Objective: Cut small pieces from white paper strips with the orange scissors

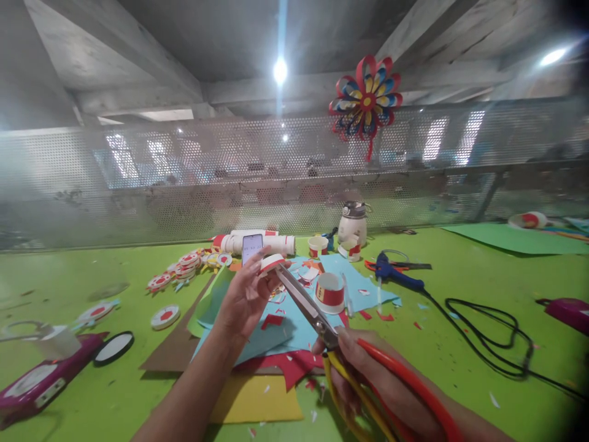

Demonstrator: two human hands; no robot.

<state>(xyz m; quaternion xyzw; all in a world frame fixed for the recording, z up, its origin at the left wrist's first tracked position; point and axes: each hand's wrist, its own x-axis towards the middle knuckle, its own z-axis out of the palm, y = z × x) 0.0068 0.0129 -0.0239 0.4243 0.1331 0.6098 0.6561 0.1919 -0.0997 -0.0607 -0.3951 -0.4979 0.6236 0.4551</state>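
Observation:
My left hand (243, 301) holds up a small white paper cup ring with a red band (270, 263) over the green table (460, 319). My right hand (363, 374) grips large scissors (306, 304) with red and yellow handles; the blades point up-left and their tips reach the paper ring. Below lie light blue (299, 328), red and yellow paper sheets (257, 399) with red scraps. A white cup with red and gold bands (329, 292) stands just right of the blades.
A phone (251, 247) leans on white rolls at the back. Several red-and-white discs (184, 270) lie left. A blue glue gun (391, 271) with a black cord (488, 331) lies right. A paper pinwheel (365, 101) hangs on the mesh fence. Pink tools sit at both table edges.

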